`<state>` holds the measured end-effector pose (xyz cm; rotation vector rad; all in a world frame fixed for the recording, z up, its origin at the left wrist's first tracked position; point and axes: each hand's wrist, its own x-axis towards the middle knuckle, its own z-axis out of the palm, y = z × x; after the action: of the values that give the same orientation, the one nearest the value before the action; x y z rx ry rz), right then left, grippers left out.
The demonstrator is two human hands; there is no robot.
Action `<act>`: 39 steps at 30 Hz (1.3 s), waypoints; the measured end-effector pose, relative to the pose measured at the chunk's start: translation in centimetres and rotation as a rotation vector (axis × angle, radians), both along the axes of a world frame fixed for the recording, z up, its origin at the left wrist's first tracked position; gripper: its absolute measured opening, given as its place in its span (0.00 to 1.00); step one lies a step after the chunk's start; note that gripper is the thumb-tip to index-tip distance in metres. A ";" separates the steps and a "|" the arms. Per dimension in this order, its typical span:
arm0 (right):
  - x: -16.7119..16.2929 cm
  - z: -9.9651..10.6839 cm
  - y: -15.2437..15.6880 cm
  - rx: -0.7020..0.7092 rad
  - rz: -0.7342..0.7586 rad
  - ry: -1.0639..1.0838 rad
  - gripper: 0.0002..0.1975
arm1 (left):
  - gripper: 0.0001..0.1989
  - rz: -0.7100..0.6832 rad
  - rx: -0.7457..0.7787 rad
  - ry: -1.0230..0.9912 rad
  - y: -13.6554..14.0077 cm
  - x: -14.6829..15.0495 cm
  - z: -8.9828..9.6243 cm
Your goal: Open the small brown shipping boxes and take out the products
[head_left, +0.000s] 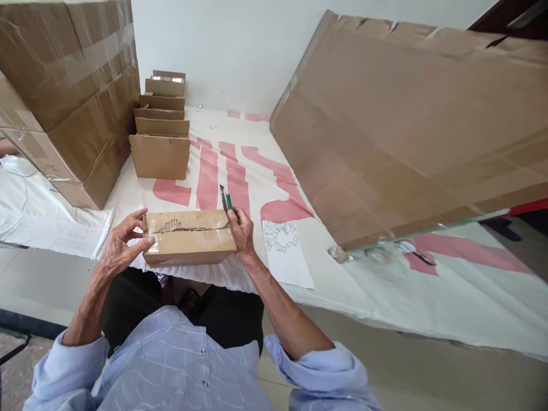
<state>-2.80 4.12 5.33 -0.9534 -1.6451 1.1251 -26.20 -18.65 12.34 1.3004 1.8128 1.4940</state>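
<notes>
A small brown cardboard box [192, 242] sits at the near edge of the table, its top seam ragged and torn, with clear tape at both ends. My left hand [124, 242] grips the box's left end, thumb on the near corner and fingers at the far corner. At the opposite end, my right hand [242, 231] is closed around a green utility knife [228, 201], whose blade points away from me. That hand also presses against the box's right side.
Several open cardboard boxes [160, 157] stand in a row behind. Stacked taped cartons [81, 131] rise at the left. A large cardboard panel [406, 125] leans at the right. A paper sheet with small drawings [289, 262] lies on the cloth-covered table [342, 297].
</notes>
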 end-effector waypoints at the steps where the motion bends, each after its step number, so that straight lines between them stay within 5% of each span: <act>1: 0.1 0.1 -0.1 0.001 -0.001 -0.005 0.25 | 0.16 -0.005 0.000 -0.004 -0.1 0.0 0.0; 9: 2.0 3.6 -0.2 -0.098 0.191 -0.003 0.26 | 0.19 -0.025 -0.013 -0.056 -0.5 -0.7 -0.4; 15: 2.4 6.3 -0.5 -0.001 0.252 -0.083 0.17 | 0.19 -0.024 0.029 -0.136 -0.4 -0.9 -0.6; 24: 2.0 5.4 -0.9 -0.047 0.213 -0.028 0.11 | 0.13 0.072 0.043 -0.183 1.5 -0.5 0.1; 39: 2.5 5.2 -1.0 -0.075 0.207 -0.024 0.13 | 0.21 0.120 0.092 -0.097 1.2 -0.3 -0.8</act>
<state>-0.29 3.10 10.50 -0.8603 -1.7626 1.3265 -26.50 -17.41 11.52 1.1571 1.8067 1.6928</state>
